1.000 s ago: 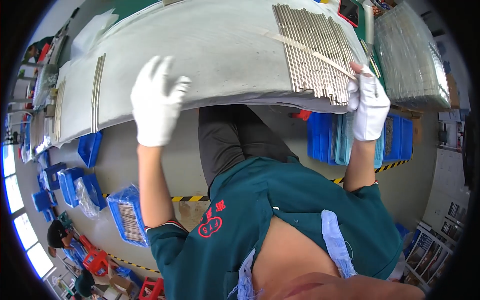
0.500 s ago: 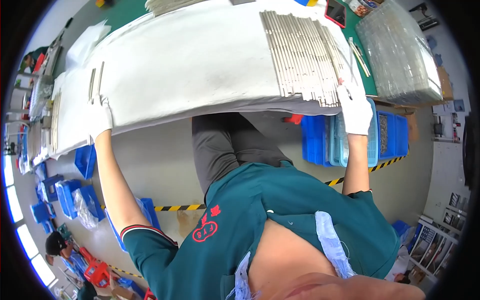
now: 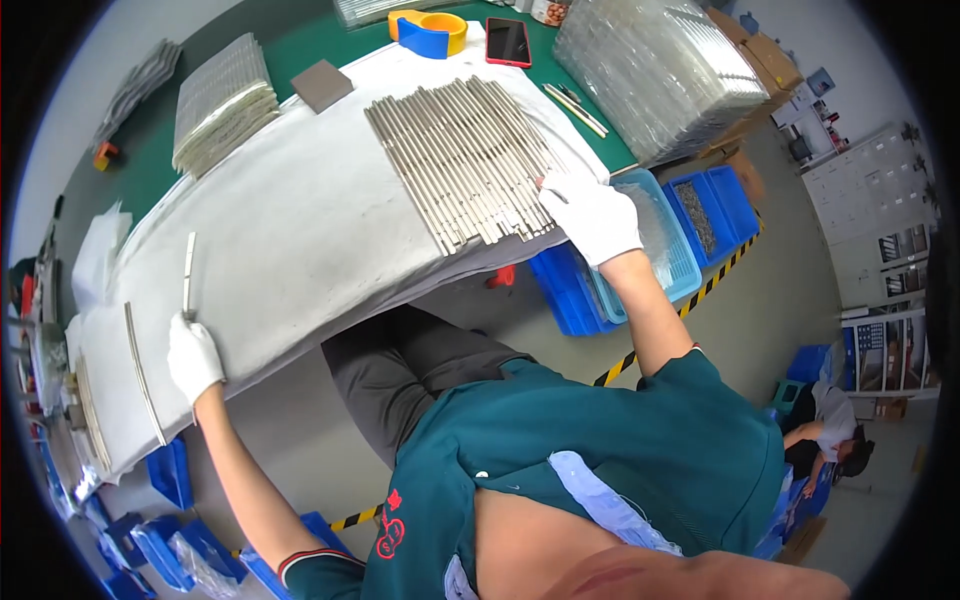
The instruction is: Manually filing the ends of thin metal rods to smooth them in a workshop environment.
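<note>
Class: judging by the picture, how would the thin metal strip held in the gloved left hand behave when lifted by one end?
The metal strip stands straight up from the left hand, so probably stiff. Thin and narrow, so likely light. Its shiny surface may slip in gloved fingers.

The person wears white fabric gloves on the left hand (image 3: 193, 357) and the right hand (image 3: 595, 213). A dark teal short-sleeved polo shirt (image 3: 600, 440) carries a small red emblem on the chest and striped red-and-white sleeve cuffs. The trousers (image 3: 400, 370) are dark grey.
</note>
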`<state>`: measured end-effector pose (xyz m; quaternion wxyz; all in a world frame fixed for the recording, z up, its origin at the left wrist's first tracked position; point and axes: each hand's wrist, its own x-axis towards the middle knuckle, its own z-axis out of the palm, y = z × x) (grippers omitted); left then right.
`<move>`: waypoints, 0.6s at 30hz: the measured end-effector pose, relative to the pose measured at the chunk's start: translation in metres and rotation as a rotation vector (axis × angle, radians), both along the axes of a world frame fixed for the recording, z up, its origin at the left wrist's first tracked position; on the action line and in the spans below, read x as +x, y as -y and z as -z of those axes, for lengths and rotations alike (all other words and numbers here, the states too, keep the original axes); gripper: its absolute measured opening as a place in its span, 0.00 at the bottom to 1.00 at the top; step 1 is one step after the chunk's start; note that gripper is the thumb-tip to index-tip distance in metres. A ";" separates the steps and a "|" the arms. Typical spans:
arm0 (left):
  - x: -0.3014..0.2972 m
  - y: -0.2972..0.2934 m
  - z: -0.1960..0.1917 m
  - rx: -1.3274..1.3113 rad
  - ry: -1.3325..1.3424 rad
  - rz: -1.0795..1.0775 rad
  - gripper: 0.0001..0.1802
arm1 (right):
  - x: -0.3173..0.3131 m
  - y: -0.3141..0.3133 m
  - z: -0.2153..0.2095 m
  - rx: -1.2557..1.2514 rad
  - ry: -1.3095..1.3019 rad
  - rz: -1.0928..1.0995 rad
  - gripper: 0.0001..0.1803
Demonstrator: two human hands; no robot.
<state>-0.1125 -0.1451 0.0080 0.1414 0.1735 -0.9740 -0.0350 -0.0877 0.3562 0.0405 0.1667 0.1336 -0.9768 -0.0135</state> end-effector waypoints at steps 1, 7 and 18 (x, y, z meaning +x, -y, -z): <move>0.001 -0.012 0.002 0.067 0.026 -0.028 0.17 | 0.000 0.000 0.000 -0.001 -0.002 0.005 0.12; 0.007 -0.085 0.002 0.995 -0.022 0.211 0.18 | -0.004 0.001 -0.007 -0.001 0.016 0.073 0.13; 0.042 -0.104 -0.005 1.279 -0.037 0.173 0.14 | 0.018 0.121 0.000 -0.410 0.225 -0.289 0.27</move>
